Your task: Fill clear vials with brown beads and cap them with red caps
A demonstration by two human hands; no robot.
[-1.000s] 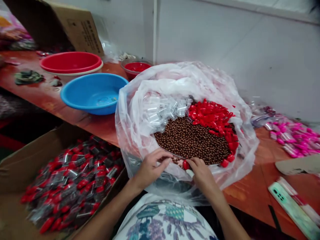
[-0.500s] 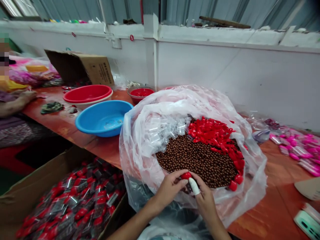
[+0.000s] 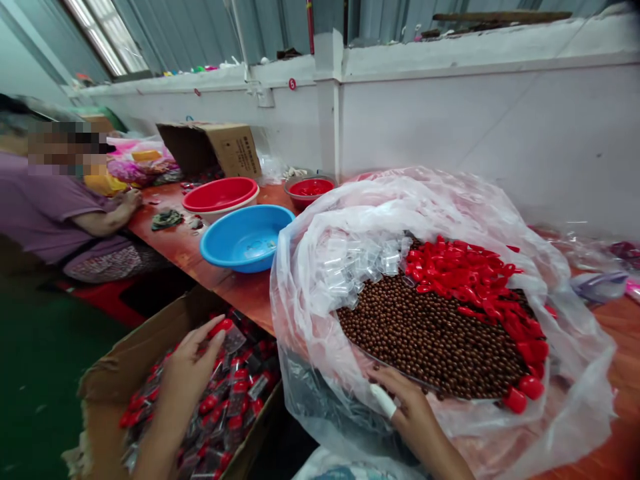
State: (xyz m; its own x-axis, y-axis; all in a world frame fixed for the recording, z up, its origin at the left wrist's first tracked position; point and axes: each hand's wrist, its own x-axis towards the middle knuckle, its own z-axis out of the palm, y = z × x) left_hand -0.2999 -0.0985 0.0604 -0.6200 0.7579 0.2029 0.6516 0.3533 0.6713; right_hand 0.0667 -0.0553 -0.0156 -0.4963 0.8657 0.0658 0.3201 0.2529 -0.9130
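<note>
the left hand (image 3: 189, 363) hangs over the cardboard box (image 3: 107, 383), its thumb and forefinger tips at the red cap of a clear container (image 3: 234, 339); whether that grip pinches the cap or merely rests beside it, i cannot tell. the container is at the top of the heaped red-capped containers (image 3: 240, 388), just beyond the fingertips, cap end toward the left hand, its long axis slanting away to the right and slightly nearer the body. the left hand is clearly the nearer one. the right hand (image 3: 411, 405) is well apart, at the near edge of the brown beads (image 3: 425, 333) in the plastic bag (image 3: 320, 360), thumb and fingers parted, nothing seen between them.
</note>
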